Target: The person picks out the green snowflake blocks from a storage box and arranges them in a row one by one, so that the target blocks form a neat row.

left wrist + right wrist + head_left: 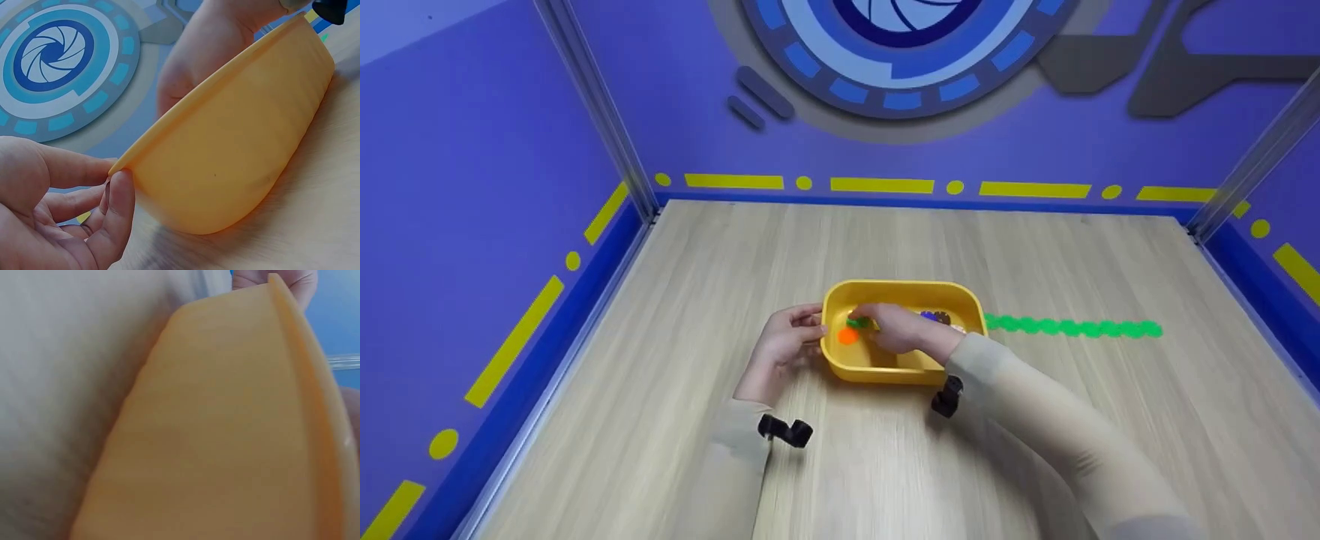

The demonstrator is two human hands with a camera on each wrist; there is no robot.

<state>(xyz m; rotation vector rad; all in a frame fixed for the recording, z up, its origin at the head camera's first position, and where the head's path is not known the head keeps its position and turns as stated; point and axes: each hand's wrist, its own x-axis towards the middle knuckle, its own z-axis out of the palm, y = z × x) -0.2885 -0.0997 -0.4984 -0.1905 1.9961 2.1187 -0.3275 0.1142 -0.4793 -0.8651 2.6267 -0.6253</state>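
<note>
A yellow plastic bin (885, 374) stands on the table in the head view. At its left end my left hand (784, 339) pinches the rim between thumb and fingers, as the left wrist view shows on the bin's wall (225, 152). My right hand (894, 328) reaches down inside the bin, fingertips at a small green piece (857, 323); whether they grip it is hidden. Close by lies an orange piece (847, 336). Blue (928, 316) and brown pieces (943, 318) lie toward the bin's right end. In the right wrist view the bin's outer wall (208, 410) hides the fingers.
From the bin's right side a row of joined green pieces (1072, 328) stretches across the wooden table (780, 247). Blue panels (675, 97) with metal corner posts (600, 105) enclose the back and sides.
</note>
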